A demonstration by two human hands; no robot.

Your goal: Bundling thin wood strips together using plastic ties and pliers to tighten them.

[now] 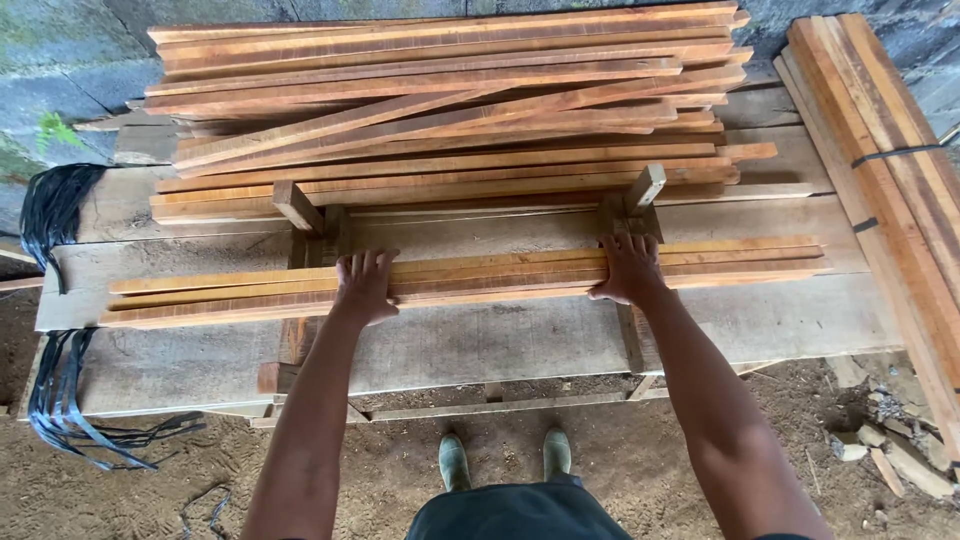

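Hands lie flat in our head view: our left hand [364, 285] and right hand [628, 270] press open-palmed, fingers spread and unclenched, on a small bundle of wood slats [470, 277] lying lengthwise near the front edge of the plank bench [520, 340]. Behind it, toward the back edge, sits the big slat stack [450, 100]; black straps [55, 210] hang off the left end.

Rough-sawn reddish-orange wooden slats [460, 275], matt with dark grain streaks, under left hand [364, 285] and right hand [628, 268]; grey weathered plank bench [520, 340], dull and dusty; glossy black plastic strapping [60, 400]; sandy dirt floor [400, 480]; rough concrete block wall [60, 60].
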